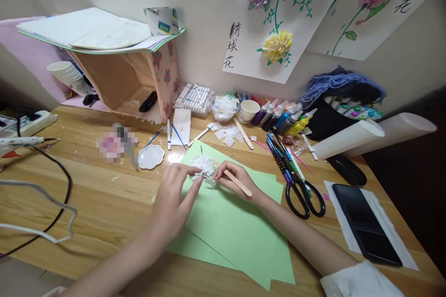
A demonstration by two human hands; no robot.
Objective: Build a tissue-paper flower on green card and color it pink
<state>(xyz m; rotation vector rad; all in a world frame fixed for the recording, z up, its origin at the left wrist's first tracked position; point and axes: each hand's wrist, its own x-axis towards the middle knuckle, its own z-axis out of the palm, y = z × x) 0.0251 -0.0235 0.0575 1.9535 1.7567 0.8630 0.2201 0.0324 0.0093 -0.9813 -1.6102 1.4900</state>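
Observation:
On sheets of green paper lies a crumpled white paper cluster, with a short dark line drawn above it. My left hand reaches in from the left, thumb and fingers apart, its fingertips at the edge of the cluster. To the right, my right hand is closed around a flat wooden stick, which slants down to the right. The fingertips of my right hand are beside the cluster. Small white paper squares and another wooden stick lie just behind the green paper.
Black-handled scissors, pens and a phone are on the right. Paint bottles, a paper cup and a marker box line the wall. A white flower-shaped dish and cables lie left.

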